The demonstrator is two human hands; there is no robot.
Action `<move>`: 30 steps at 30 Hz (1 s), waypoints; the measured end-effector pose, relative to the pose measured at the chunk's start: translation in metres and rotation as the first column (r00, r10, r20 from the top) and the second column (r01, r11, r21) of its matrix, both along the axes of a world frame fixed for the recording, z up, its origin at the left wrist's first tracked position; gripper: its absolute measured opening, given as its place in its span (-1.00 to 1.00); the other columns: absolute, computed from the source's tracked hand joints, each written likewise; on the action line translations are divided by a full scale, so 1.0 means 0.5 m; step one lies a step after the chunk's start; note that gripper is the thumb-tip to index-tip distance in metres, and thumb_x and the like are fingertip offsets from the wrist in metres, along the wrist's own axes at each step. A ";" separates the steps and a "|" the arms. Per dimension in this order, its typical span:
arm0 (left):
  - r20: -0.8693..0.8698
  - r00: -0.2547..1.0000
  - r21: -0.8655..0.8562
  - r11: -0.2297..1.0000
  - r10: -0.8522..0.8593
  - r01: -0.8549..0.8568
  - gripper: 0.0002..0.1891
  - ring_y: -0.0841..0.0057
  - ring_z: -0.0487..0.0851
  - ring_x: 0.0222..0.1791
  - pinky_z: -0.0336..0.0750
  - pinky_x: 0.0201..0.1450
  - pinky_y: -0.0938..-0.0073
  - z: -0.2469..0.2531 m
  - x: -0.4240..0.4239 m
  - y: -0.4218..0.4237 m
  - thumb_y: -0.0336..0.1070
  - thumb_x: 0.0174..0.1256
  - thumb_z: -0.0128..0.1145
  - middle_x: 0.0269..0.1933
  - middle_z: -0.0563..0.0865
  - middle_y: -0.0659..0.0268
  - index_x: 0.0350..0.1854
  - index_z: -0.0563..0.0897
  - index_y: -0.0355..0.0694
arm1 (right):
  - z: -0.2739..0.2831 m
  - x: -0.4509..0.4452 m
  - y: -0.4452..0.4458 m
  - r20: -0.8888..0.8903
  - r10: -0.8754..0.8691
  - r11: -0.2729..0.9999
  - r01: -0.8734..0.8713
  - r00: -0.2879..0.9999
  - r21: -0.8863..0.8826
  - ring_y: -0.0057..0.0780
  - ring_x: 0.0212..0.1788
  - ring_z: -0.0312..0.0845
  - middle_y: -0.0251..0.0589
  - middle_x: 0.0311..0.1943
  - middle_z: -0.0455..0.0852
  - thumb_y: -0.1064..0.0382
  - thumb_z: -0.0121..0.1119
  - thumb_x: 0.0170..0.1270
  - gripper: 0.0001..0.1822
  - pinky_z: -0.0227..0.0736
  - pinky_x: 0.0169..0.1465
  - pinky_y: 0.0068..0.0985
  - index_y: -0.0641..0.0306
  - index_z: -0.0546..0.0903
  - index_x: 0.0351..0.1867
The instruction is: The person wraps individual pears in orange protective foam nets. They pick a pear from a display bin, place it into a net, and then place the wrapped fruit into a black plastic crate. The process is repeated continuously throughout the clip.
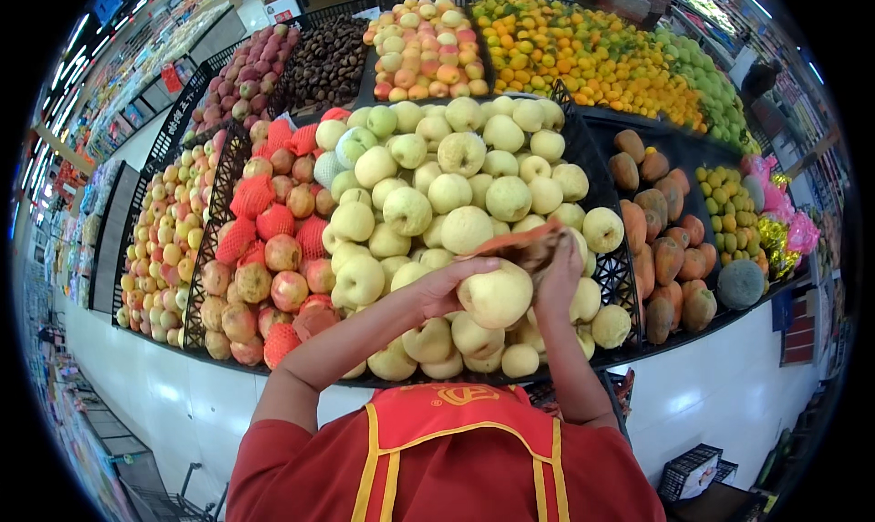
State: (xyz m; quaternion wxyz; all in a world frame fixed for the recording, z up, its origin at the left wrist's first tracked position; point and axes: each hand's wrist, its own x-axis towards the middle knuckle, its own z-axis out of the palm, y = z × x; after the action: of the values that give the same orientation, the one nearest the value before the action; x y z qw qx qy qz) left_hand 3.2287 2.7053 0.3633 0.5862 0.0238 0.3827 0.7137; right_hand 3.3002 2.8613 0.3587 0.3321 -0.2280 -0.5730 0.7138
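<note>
My left hand (443, 290) grips a large pale yellow pear (496, 295) above a heaped bin of the same fruit. A reddish-brown wrapper, paper or cloth (526, 243), is in my right hand (559, 272); it reaches across just behind the held pear. Its far edge sticks up, and the fingers of my right hand are partly hidden by it. Under and around both hands lie more pale pears (465, 229), several with bruised or russet spots. At the pile's left edge, a white foam net (329, 169) covers one fruit.
Pomegranates (290, 291), some in red foam nets (253, 195), adjoin the pears on the left. Papayas (668, 255) and a round melon (740, 285) lie to the right. Beyond are oranges (581, 57) and peach-coloured apples (431, 50). A black crate wall (612, 276) edges the pears.
</note>
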 end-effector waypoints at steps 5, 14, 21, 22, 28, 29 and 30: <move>0.167 0.977 0.121 0.986 -0.135 0.116 -0.45 0.33 0.58 0.11 0.50 0.17 0.15 0.002 -0.068 0.080 0.03 0.24 0.19 0.12 0.59 0.14 0.19 0.44 -0.17 | -0.057 -0.034 0.126 0.010 -0.136 0.939 0.132 0.991 -0.317 -0.47 -0.01 0.51 -0.19 0.00 0.56 0.07 -0.22 0.51 -0.58 0.42 0.05 -0.54 0.37 0.47 0.10; 0.081 0.915 0.412 0.850 -0.395 0.330 -0.35 0.25 0.54 0.17 0.44 0.24 0.18 -0.036 -0.174 0.192 0.02 0.20 0.21 0.19 0.53 0.08 0.25 0.38 -0.27 | -0.152 -0.045 0.380 -0.080 -0.330 0.820 0.244 0.941 -0.518 -0.42 0.05 0.51 -0.18 0.01 0.56 0.10 -0.21 0.47 -0.61 0.44 0.08 -0.47 0.32 0.48 0.08; -0.410 0.907 0.046 0.996 0.093 -0.081 -0.38 0.46 0.63 -0.05 0.58 -0.08 0.43 -0.027 -0.321 0.338 -0.01 0.13 0.31 -0.02 0.62 0.23 0.15 0.44 -0.29 | -0.042 -0.010 0.339 0.048 -0.414 0.852 0.405 0.909 -0.333 -0.43 0.04 0.51 -0.21 0.04 0.51 0.06 -0.23 0.48 -0.58 0.44 0.08 -0.48 0.32 0.40 0.14; -0.494 0.864 -0.042 0.989 0.100 -0.138 -0.34 0.47 0.63 -0.05 0.57 -0.09 0.45 -0.037 -0.342 0.368 0.01 0.07 0.35 -0.04 0.63 0.21 0.14 0.44 -0.30 | -0.045 -0.010 0.336 0.056 -0.409 0.855 0.404 0.911 -0.324 -0.44 0.05 0.51 -0.21 0.03 0.51 0.05 -0.22 0.48 -0.58 0.44 0.08 -0.49 0.32 0.41 0.14; -0.895 0.443 -0.206 0.838 0.047 -0.505 -0.18 0.34 0.63 -0.03 0.53 -0.02 0.36 -0.181 -0.430 0.480 0.14 -0.15 0.43 -0.06 0.62 0.01 0.09 0.44 -0.38 | -0.098 0.012 0.337 0.087 -0.255 0.949 0.267 0.963 -0.170 -0.50 0.00 0.49 -0.25 -0.02 0.52 0.09 -0.24 0.52 -0.57 0.40 0.07 -0.53 0.32 0.38 0.22; -0.924 0.382 -0.208 0.817 0.016 -0.537 -0.16 0.31 0.63 -0.02 0.52 0.01 0.34 -0.185 -0.425 0.490 0.15 -0.17 0.44 -0.05 0.62 -0.03 0.08 0.44 -0.38 | -0.106 0.019 0.336 0.088 -0.264 0.945 0.276 0.960 -0.174 -0.51 0.00 0.49 -0.25 -0.02 0.52 0.09 -0.23 0.52 -0.57 0.40 0.07 -0.54 0.32 0.37 0.23; -0.955 0.297 -0.172 0.811 0.002 -0.559 -0.18 0.25 0.61 -0.02 0.51 0.01 0.30 -0.188 -0.422 0.502 0.17 -0.15 0.41 -0.05 0.61 -0.05 0.06 0.45 -0.37 | -0.114 0.025 0.335 0.089 -0.272 0.942 0.284 0.958 -0.177 -0.52 -0.01 0.49 -0.25 -0.01 0.52 0.09 -0.23 0.53 -0.57 0.40 0.07 -0.54 0.32 0.36 0.24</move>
State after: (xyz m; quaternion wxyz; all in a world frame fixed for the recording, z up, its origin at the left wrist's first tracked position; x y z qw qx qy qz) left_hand 3.0179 2.9563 0.2695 0.1086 0.2061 0.8044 0.5466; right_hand 3.3126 3.0289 0.3015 0.3882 -0.3596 -0.4752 0.7030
